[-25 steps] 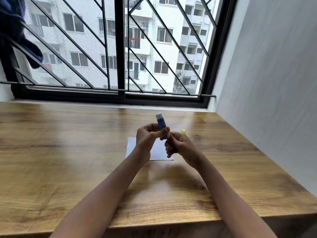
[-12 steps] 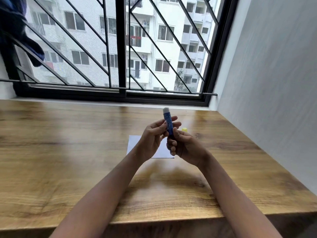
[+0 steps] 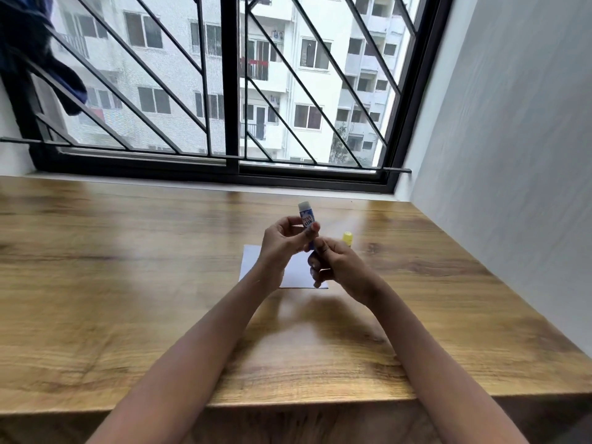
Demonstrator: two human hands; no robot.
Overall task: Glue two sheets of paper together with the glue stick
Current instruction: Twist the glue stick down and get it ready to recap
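Observation:
A blue glue stick (image 3: pixel 307 218) with a whitish tip stands upright between both my hands, above the table. My left hand (image 3: pixel 282 243) pinches its upper body with thumb and fingers. My right hand (image 3: pixel 336 267) is closed around its lower end. White paper (image 3: pixel 296 270) lies flat on the wooden table (image 3: pixel 128 283) right under my hands, partly hidden by them; I cannot tell whether it is one sheet or two. A small yellow cap (image 3: pixel 347 237) stands on the table just beyond my right hand.
A white wall (image 3: pixel 512 155) borders the table on the right. A barred window (image 3: pixel 224 91) runs along the far edge. Dark blue cloth (image 3: pixel 35 43) hangs at the upper left. The table's front edge (image 3: pixel 288 403) lies under my forearms.
The glue stick has stayed upright between my hands, tilting slightly. My fingers have shifted their hold on it. The view has moved a little.

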